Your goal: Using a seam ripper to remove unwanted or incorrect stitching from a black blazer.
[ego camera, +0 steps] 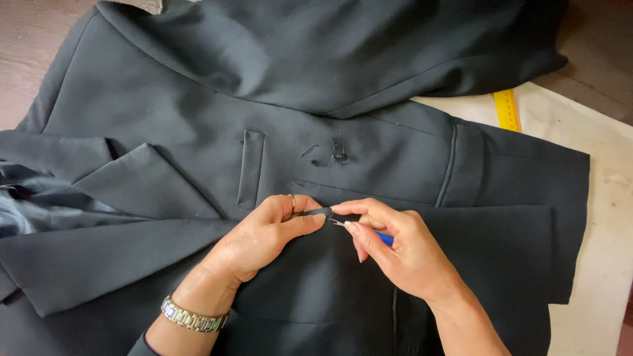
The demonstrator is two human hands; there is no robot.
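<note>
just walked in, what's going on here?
A person is working on a black jacket spread flat on a table. The left hand pinches a fold of the fabric near the front seam. The right hand holds a small blue-handled tool, which looks like a seam ripper, with its tip at that pinched fold. Loose thread bits lie on the cloth above the hands. A yellow ruler pokes out from under the sleeve at the upper right.

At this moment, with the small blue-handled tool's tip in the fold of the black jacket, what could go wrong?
The blue-handled seam ripper in the right hand points toward the left hand, which pinches the fold; a slip might prick its fingertips. The tip could also snag the black woven jacket, which already shows frayed threads just above.
</note>
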